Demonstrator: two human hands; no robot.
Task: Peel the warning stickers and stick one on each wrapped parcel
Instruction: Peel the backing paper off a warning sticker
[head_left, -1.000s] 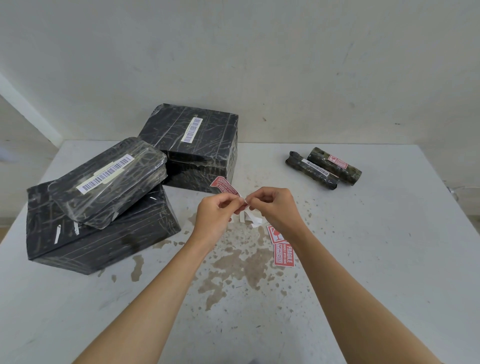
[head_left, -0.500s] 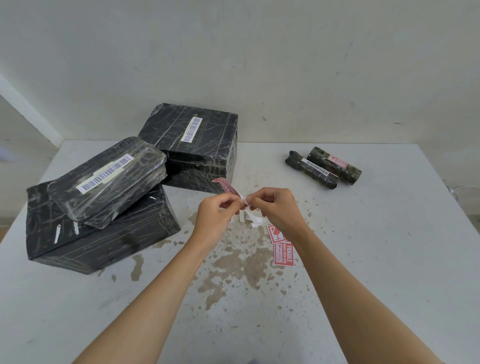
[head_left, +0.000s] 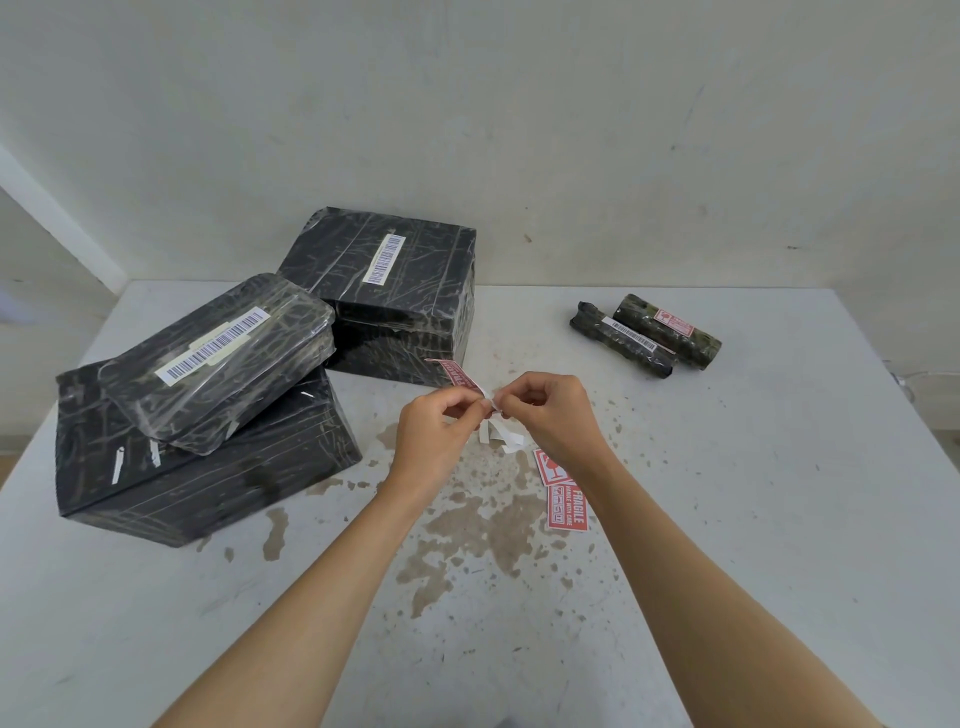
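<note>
My left hand (head_left: 434, 428) and my right hand (head_left: 553, 415) meet above the table's middle, both pinching one end of a red warning sticker (head_left: 457, 373) that sticks up to the left. Two more red stickers (head_left: 563, 491) lie flat just right of my right wrist, with white backing strips (head_left: 501, 434) under my hands. Black wrapped parcels: a large one (head_left: 218, 467) at left with a flatter one (head_left: 218, 358) on top, a box (head_left: 389, 291) behind. Two rolled parcels sit far right; the rear roll (head_left: 667, 332) bears a red sticker, the front roll (head_left: 621, 345) only a barcode.
The white table (head_left: 753, 493) has brown stains in the middle and ends at a pale wall behind the parcels. Its right half beyond the rolls is bare surface.
The sticker's free end has tilted slightly up and left as my fingers work at its near end. Parcels and loose stickers have not moved.
</note>
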